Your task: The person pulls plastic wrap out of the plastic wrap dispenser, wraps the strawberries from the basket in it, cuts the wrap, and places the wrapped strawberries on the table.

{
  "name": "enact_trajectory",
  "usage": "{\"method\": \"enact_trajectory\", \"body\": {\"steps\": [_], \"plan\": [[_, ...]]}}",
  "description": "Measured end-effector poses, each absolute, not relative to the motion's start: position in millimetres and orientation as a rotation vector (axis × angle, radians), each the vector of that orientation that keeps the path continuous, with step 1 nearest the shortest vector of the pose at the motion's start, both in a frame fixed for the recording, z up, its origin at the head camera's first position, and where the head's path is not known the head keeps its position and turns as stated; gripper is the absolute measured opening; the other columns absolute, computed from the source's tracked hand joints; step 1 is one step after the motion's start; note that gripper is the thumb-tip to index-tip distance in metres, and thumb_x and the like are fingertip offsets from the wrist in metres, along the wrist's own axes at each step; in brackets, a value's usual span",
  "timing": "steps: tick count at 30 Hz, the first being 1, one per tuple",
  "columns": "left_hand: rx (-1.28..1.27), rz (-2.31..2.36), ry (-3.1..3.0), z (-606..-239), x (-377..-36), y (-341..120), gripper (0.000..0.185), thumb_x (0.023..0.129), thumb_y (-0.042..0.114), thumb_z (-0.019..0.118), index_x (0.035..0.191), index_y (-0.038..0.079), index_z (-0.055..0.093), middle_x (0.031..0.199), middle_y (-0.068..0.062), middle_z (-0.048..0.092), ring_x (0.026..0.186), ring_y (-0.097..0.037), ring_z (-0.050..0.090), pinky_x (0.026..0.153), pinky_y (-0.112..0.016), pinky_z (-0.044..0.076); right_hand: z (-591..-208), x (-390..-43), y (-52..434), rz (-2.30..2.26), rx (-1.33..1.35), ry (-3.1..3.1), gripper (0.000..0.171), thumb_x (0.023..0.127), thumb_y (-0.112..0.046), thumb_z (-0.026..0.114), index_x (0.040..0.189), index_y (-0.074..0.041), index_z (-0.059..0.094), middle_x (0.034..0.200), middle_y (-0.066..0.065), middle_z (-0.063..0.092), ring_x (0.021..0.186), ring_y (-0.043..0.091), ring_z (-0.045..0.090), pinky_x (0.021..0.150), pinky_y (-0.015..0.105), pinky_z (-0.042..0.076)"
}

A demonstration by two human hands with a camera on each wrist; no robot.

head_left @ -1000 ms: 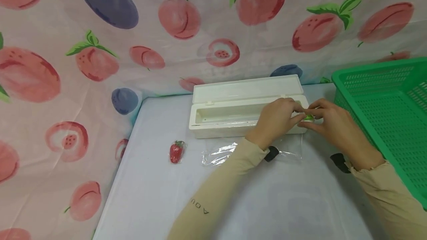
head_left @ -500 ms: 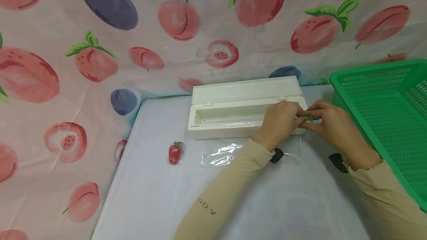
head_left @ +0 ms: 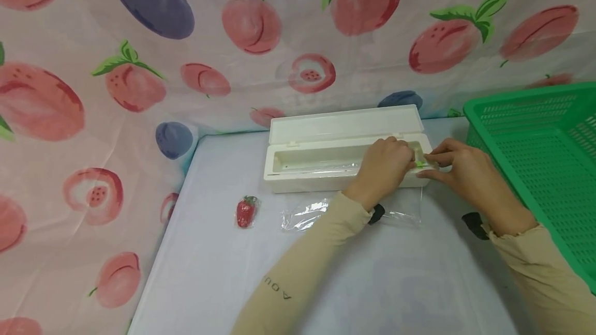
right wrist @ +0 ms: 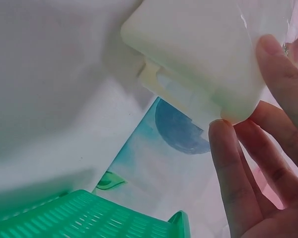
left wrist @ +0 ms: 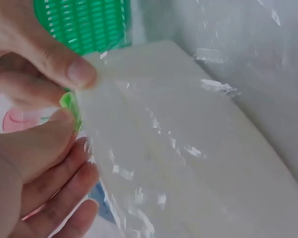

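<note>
A long white cling film box (head_left: pixel 302 182) stands at the back of the table, its lid (head_left: pixel 344 123) raised. Clear film (head_left: pixel 307 216) hangs over its front and spreads onto the table. At the box's right end sits a small green slider (head_left: pixel 420 164). My left hand (head_left: pixel 384 167) pinches at this slider; in the left wrist view the thumb touches the green piece (left wrist: pixel 69 106), with the other fingers loosely bent beside the film-covered box. My right hand (head_left: pixel 465 172) grips the box's right end, thumb (right wrist: pixel 270 49) on the front and fingertips (right wrist: pixel 221 129) against the end.
A wrapped strawberry (head_left: pixel 246 212) lies on the white table left of the box. A large green basket (head_left: pixel 489 102) stands on the right, close to my right forearm. A fruit-patterned cloth (head_left: pixel 251 81) rises behind and on the left.
The green slider has moved slightly left, away from the right fingertips, together with my left hand. The right hand stays at the box's end.
</note>
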State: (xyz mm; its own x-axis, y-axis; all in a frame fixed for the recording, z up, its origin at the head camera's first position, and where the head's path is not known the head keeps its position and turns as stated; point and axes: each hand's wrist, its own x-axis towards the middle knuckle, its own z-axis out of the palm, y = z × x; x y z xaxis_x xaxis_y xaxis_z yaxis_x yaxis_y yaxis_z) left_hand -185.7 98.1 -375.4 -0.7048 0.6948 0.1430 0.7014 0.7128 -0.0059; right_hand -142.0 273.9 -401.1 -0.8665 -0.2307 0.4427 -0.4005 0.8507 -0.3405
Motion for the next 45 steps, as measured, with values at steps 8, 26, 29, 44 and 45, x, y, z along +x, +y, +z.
{"method": "enact_trajectory", "body": {"steps": [8,26,29,44,45], "plan": [[-1.143,-0.106,-2.806,-374,-186,73,0.018,0.095,0.035,0.065,0.102,0.024,0.078,0.102,0.011,0.072,0.091,-0.009,0.061,0.083,-0.019,0.050,-399,-140,277,0.618,0.448,-2.691,0.038,0.067,-0.010,0.090,0.099,0.006,0.076,0.089,0.011,0.063,0.069,0.025,0.061,0.051,0.028,0.047],[-0.971,-0.220,-2.904,-377,-184,-5,0.014,0.097,0.025,0.066,0.103,0.019,0.077,0.107,0.006,0.072,0.098,-0.013,0.061,0.083,-0.023,0.054,-398,-140,273,0.627,0.453,-2.680,0.037,0.067,-0.008,0.089,0.100,0.005,0.076,0.089,0.009,0.062,0.069,0.022,0.058,0.052,0.027,0.045],[-0.942,-0.312,-2.920,-378,-183,-19,0.013,0.096,0.024,0.067,0.102,0.017,0.076,0.107,0.005,0.072,0.099,-0.014,0.061,0.083,-0.025,0.054,-398,-140,273,0.627,0.454,-2.684,0.038,0.067,-0.008,0.089,0.100,0.005,0.076,0.090,0.009,0.062,0.068,0.021,0.057,0.051,0.026,0.044],[-0.745,-0.518,-2.918,-381,-180,-102,0.007,0.092,0.019,0.072,0.094,0.013,0.074,0.105,0.002,0.071,0.103,-0.017,0.061,0.086,-0.036,0.054,-399,-142,274,0.624,0.422,-2.700,0.041,0.067,-0.013,0.090,0.101,0.004,0.076,0.090,0.010,0.062,0.065,0.020,0.055,0.049,0.026,0.042],[-0.742,-0.535,-2.918,-382,-179,-107,0.007,0.092,0.019,0.071,0.095,0.013,0.073,0.104,0.002,0.070,0.102,-0.017,0.061,0.086,-0.036,0.054,-399,-141,273,0.633,0.421,-2.710,0.041,0.067,-0.013,0.090,0.102,0.004,0.076,0.090,0.010,0.062,0.065,0.019,0.054,0.050,0.025,0.042]]}}
